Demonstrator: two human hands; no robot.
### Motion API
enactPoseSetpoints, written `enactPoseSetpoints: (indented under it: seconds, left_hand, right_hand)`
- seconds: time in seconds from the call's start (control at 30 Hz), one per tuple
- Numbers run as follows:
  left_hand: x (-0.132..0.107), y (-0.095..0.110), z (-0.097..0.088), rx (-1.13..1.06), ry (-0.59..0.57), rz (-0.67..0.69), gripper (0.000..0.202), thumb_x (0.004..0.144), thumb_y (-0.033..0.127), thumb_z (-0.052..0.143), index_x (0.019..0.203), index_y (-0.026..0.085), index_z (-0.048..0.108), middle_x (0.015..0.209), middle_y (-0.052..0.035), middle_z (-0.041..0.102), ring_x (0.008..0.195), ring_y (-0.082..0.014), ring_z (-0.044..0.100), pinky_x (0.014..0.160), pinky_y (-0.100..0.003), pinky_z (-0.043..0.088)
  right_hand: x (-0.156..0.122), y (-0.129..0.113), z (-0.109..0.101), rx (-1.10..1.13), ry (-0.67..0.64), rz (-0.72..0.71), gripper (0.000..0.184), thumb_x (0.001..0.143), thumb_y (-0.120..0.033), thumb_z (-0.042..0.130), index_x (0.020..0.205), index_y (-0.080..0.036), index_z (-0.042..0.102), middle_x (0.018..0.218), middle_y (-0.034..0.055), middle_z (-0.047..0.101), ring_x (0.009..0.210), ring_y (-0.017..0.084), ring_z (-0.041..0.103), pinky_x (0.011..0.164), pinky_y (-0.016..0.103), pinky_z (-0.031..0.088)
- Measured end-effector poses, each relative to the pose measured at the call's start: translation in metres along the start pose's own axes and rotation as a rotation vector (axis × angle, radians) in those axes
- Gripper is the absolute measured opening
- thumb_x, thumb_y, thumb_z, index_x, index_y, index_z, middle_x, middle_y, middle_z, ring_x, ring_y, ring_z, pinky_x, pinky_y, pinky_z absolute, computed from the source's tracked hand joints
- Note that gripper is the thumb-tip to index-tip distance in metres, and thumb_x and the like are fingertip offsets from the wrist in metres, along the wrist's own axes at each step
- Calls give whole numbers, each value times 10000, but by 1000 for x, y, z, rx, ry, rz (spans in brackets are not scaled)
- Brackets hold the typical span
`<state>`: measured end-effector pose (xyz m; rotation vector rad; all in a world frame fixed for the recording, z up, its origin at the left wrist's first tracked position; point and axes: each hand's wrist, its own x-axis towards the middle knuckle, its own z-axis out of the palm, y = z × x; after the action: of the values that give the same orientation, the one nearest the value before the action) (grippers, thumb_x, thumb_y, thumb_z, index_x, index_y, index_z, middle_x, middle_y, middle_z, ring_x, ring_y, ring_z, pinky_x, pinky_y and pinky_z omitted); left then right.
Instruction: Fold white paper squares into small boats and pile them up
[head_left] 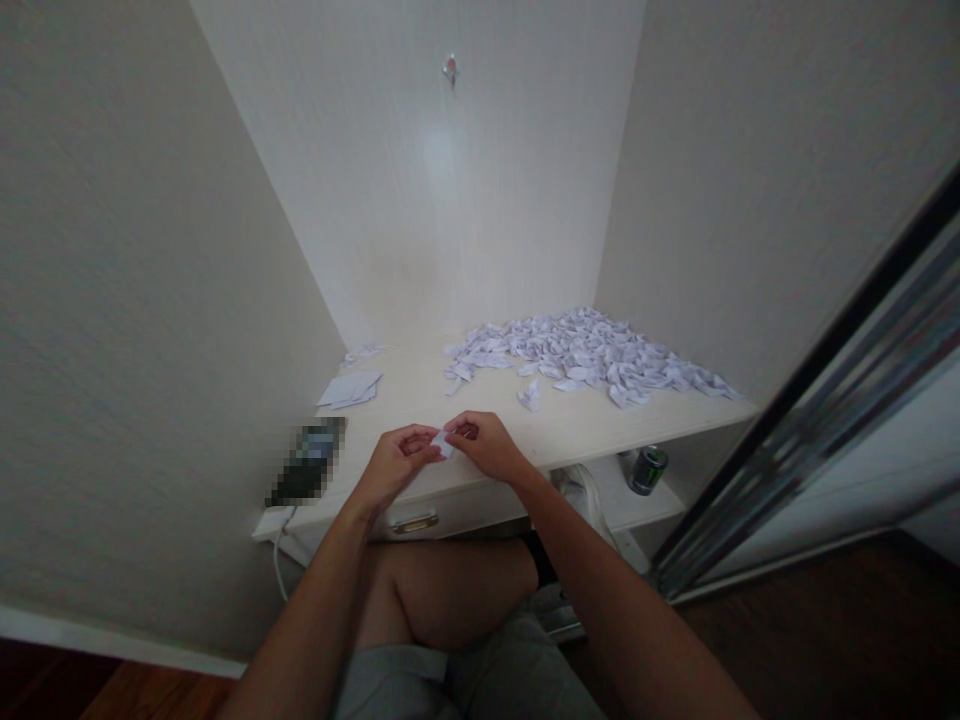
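My left hand [396, 462] and my right hand [484, 445] meet above the front edge of a pale desk [420, 395]. Both pinch one small white piece of paper [442, 444] between their fingertips. Just beyond my right hand one folded white paper piece [531, 394] lies alone on the desk. A large heap of several folded white paper pieces [589, 352] covers the desk's back right part.
Flat white paper sheets [349, 389] lie at the desk's left. A blurred dark device [307, 464] rests on the left front corner, with a cable hanging down. A dark can [648, 469] stands on a shelf under the desk. Walls close in on three sides.
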<state>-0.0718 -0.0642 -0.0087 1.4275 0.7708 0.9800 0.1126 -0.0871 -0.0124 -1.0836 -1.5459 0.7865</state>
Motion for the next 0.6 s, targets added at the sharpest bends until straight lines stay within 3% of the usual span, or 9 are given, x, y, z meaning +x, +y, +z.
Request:
enactPoseSetpoints:
  seconds: [0.27, 0.43, 0.6]
  left_hand:
    - [-2, 4, 3, -34, 141, -54, 339, 549, 297, 906, 809, 125, 775, 740, -71, 771, 673, -186, 712, 708, -298, 565]
    - [-3, 5, 4, -31, 122, -41, 316, 568, 317, 890, 800, 130, 785, 760, -78, 778, 709, -205, 721, 740, -331, 586]
    - [-5, 10, 5, -31, 115, -45, 300, 594, 324, 870, 809, 132, 787, 705, -58, 762, 688, -197, 722, 742, -324, 594]
  right_hand:
    - [1, 0, -3, 88, -70, 23, 81, 758, -147, 670, 816, -158, 725, 745, 22, 717, 668, 131, 624, 640, 241, 473]
    - [1, 1, -3, 136, -78, 55, 124, 774, -190, 648, 821, -161, 759, 661, 16, 695, 611, 129, 612, 571, 228, 442]
    - [0, 0, -2, 166, -66, 96, 152, 743, -176, 651, 830, -167, 775, 647, 19, 710, 612, 147, 658, 598, 245, 484]
